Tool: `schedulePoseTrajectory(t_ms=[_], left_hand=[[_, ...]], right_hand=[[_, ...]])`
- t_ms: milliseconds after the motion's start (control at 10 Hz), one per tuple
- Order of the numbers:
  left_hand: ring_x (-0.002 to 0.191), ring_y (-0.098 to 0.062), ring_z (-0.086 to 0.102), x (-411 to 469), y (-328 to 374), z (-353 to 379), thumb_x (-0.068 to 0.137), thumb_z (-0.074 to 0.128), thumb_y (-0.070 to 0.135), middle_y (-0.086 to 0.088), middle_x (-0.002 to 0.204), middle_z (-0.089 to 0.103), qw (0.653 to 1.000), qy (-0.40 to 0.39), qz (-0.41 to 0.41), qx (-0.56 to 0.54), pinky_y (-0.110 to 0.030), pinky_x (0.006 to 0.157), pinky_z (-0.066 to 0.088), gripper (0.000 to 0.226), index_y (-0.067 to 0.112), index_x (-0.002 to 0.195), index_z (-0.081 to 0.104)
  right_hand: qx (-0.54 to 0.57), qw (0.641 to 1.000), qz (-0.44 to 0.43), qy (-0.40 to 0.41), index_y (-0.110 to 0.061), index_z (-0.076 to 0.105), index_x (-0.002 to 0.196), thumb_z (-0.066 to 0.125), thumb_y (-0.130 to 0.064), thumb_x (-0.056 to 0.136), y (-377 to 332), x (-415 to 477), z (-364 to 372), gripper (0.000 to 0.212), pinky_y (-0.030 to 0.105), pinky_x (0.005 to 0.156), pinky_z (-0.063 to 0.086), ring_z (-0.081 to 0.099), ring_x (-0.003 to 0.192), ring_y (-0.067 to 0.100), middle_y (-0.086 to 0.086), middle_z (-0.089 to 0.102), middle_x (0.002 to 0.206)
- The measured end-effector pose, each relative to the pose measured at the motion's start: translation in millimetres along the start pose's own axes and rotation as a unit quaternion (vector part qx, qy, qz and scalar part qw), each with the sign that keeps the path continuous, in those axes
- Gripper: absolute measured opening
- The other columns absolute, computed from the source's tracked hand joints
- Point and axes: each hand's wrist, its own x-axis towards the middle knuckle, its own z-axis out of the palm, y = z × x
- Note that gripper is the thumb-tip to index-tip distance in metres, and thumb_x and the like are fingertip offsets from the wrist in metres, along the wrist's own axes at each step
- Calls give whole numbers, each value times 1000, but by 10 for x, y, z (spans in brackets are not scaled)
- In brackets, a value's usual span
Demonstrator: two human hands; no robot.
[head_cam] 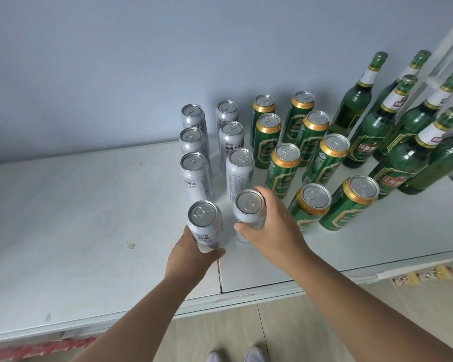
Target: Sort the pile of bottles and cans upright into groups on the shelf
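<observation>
Shelf [89,205] under both hands. Green bottles [372,131], red labels unreadable, far right of right hand [275,231]; green cans [322,163] just right. Silver cans [239,173] marked "BEER" stand beyond both. Left hand [191,257] grips near-left can [204,226], right hand near-right can [249,210].

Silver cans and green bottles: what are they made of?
Silver cans: probably thin metal, likely aluminium. The bodies look matte and printed, and the bare tops are shiny with pull tabs. Green bottles: they look like glass, glossy and see-through green with bright glints. The labels look like paper and the caps like foil, but that is a guess.
</observation>
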Motion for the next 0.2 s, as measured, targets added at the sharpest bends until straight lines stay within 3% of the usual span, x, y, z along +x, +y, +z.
schedulePoseTrajectory(t_ms=[200], left_hand=[[110,-8,61,3,-49,-79,67,82,55,16,114,65,999,-1,21,-26,-37,93,52,57,35,114,55]], right_hand=[[-1,1000,30,5,-19,38,150,83,-39,79,-72,-10,-45,86,17,102,31,46,134,15,-3,49,148]])
